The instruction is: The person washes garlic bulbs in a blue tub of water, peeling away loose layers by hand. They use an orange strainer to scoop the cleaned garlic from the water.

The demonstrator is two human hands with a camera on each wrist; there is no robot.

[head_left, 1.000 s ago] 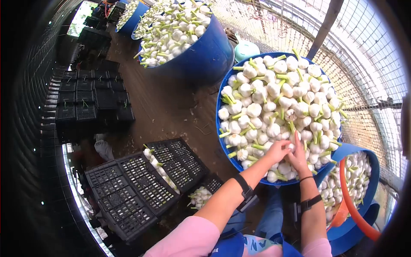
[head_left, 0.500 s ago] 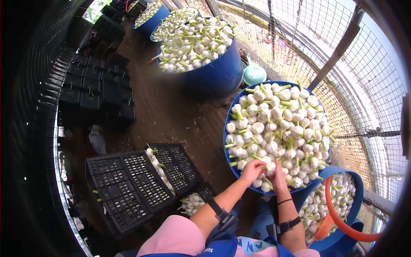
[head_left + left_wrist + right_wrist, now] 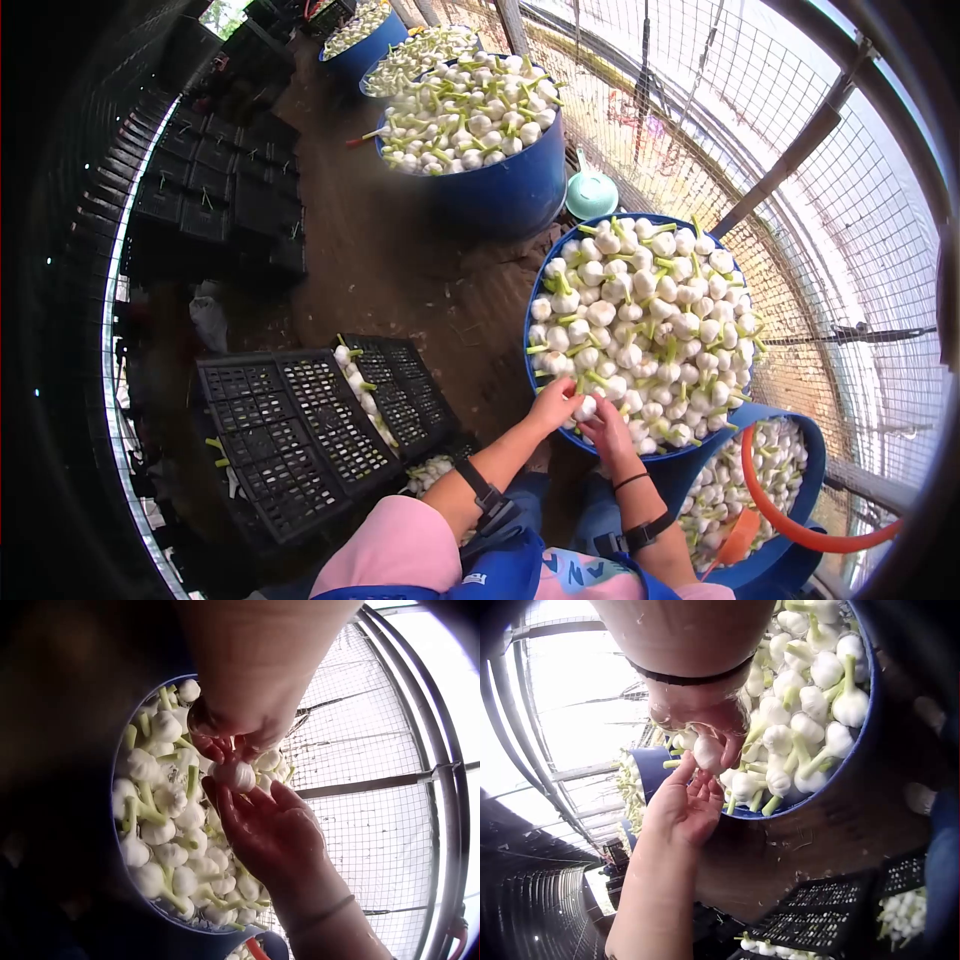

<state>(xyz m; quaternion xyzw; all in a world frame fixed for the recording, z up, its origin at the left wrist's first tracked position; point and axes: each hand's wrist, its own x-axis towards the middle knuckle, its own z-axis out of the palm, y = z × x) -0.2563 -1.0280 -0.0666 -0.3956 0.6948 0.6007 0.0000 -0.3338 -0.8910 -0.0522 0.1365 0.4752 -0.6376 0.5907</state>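
A white garlic bulb (image 3: pixel 585 408) is between both hands, over the near left rim of a blue tub (image 3: pixel 531 330) heaped with garlic bulbs (image 3: pixel 640 320). My left hand (image 3: pixel 555 405) pinches it from the left, thumb tip at the bulb in the right wrist view. From the other side my right hand (image 3: pixel 610 435) holds the same bulb (image 3: pixel 235 776) with its fingertips, and the palm (image 3: pixel 281 836) shows in the left wrist view. Wet skin shows on the right hand (image 3: pixel 697 712). Green cut stems stick out all over the heap.
Black crates (image 3: pixel 275 425) stand at lower left, with garlic between them. A second blue tub (image 3: pixel 500 195) of garlic stands behind, and a teal dipper (image 3: pixel 592 195) lies beside it. At right are a smaller blue container (image 3: pixel 815 450), an orange hoop (image 3: pixel 760 490) and a wire mesh wall (image 3: pixel 850 170).
Both hands have moved from the middle of the heap to the tub's near left rim, bringing a garlic bulb with them. The head view has shifted too.
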